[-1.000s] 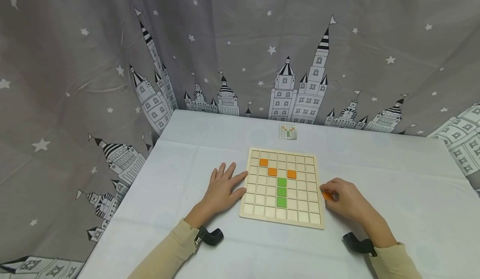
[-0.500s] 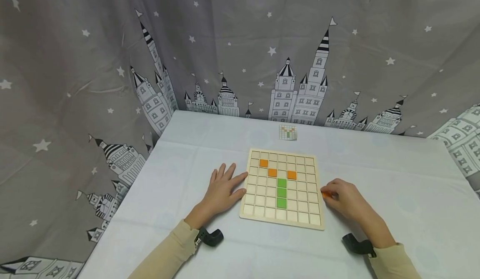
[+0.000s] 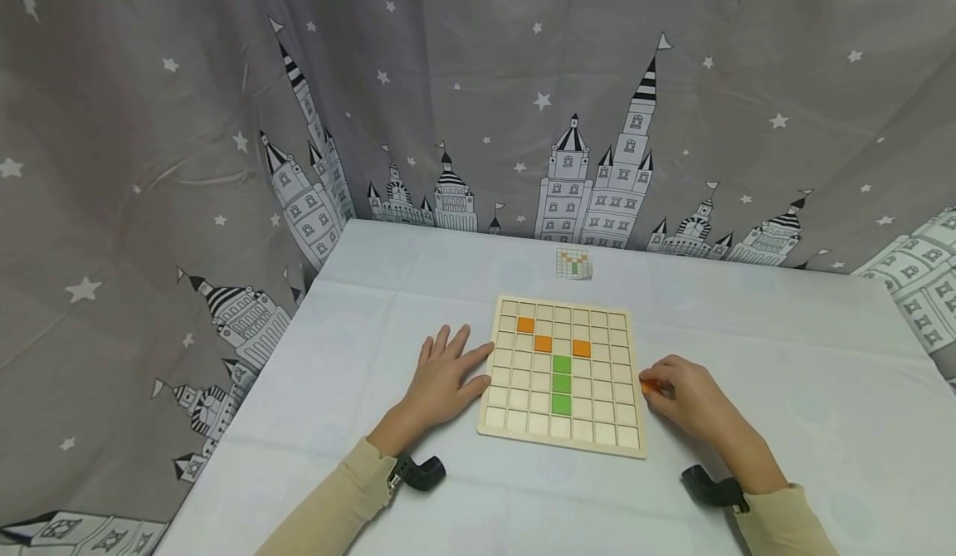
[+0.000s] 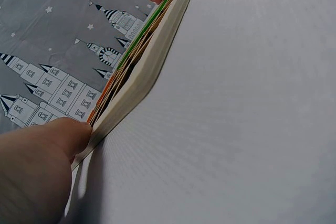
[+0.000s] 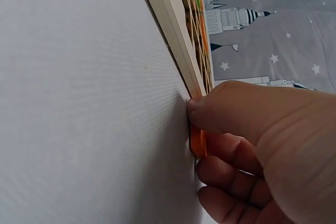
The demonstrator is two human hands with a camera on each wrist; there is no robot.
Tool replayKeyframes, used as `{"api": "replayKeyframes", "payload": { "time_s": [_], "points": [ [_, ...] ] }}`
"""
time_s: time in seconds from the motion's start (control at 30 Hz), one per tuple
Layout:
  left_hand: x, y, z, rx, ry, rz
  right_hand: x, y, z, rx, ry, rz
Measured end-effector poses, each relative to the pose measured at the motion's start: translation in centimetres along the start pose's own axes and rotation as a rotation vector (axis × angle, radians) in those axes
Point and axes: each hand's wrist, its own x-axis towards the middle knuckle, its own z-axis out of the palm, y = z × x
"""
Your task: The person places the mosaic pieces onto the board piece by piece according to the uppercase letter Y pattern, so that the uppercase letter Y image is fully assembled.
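A square wooden grid board (image 3: 519, 398) lies on the table. Set in its cells are three orange tiles, one of them this orange tile (image 3: 582, 348), and a column of three green tiles, with a green tile (image 3: 562, 383) in the middle. My left hand (image 3: 441, 377) lies spread at the board's left edge; its thumb (image 4: 71, 135) touches the rim in the left wrist view. Just off the right edge, my right hand (image 3: 687, 394) pinches another orange tile (image 5: 197, 141) between thumb and fingers, low by the tabletop. Much of that tile is hidden by the fingers.
Behind the board lies a small printed card (image 3: 573, 263) with a grid and a Y-shaped pattern in orange and green. A white cloth covers the table (image 3: 418, 274). A grey curtain (image 3: 463, 58) with castles and stars hangs at the back and left.
The orange tile in my right hand has tilted and drawn in slightly, showing less than a second ago. My left hand and the board have stayed put.
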Motion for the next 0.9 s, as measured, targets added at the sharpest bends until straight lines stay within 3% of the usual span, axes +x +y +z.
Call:
{"api": "replayKeyframes", "payload": {
  "time_s": [0.67,0.9],
  "points": [
    [0.0,0.2,-0.1,-0.002,-0.010,-0.009,0.2,0.1,-0.2,-0.012,0.006,0.021],
    [0.0,0.3,-0.2,-0.009,-0.004,-0.007,1.1,0.5,-0.6,-0.021,0.040,-0.008]
  ]
}}
